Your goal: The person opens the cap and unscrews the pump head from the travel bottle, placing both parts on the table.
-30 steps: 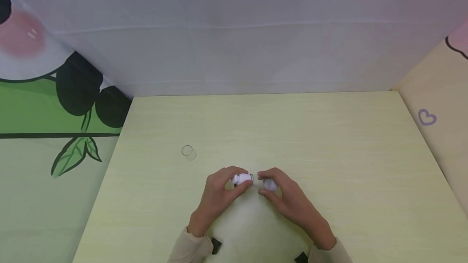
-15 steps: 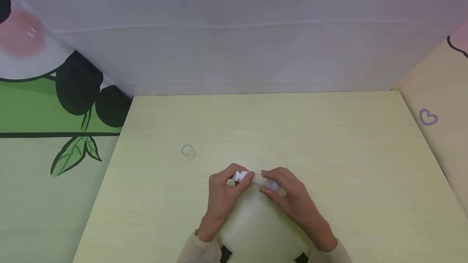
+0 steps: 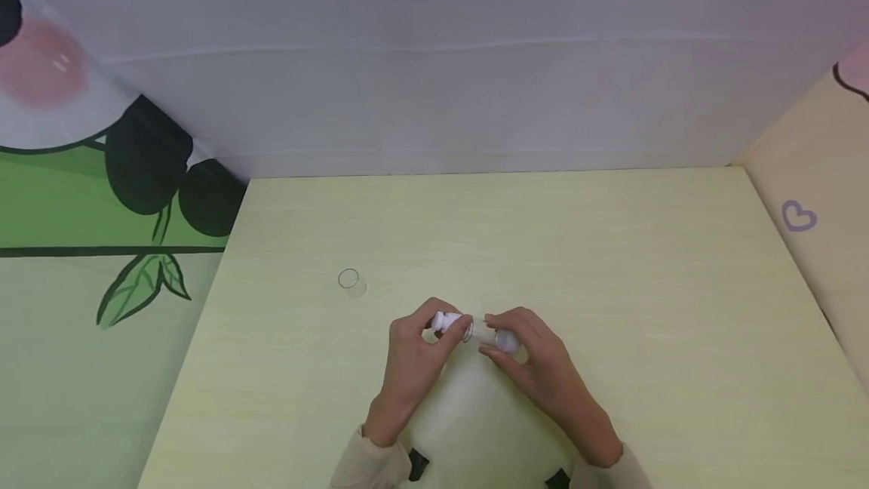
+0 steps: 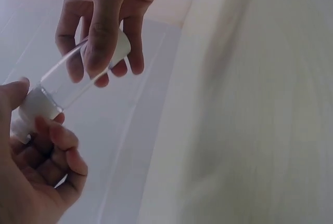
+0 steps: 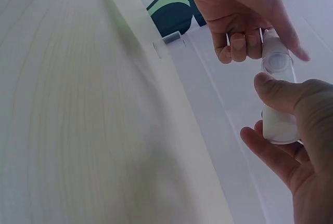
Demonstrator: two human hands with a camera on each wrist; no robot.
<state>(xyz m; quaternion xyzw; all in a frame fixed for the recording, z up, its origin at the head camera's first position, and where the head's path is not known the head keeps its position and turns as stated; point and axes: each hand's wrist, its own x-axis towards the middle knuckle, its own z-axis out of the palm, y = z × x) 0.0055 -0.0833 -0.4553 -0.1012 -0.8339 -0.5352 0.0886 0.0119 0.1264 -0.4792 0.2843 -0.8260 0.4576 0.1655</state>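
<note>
In front of the person, both hands hold a small clear bottle (image 3: pixel 483 332) off the table, tilted slightly. My left hand (image 3: pixel 412 359) pinches its white top (image 4: pixel 37 104) between thumb and fingers. My right hand (image 3: pixel 543 359) grips the clear body near the white bottom end (image 4: pixel 123 47), thumb on one side and fingers on the other. The right wrist view shows the white top lined up with the clear body (image 5: pixel 280 128); whether it is fully seated I cannot tell. Fingers partly cover both ends.
A clear, hollow cylindrical piece with a round rim, like a cap (image 3: pixel 348 278), stands on the pale wooden table (image 3: pixel 611 247), left of and beyond the hands. A grey-white cloth wall (image 3: pixel 434 96) borders the far edge. Printed panels stand at both sides.
My left hand has moved slightly up and right, lifting the white top end so the bottle tilts more. More of the clear body shows between the hands. My right hand has hardly moved.
</note>
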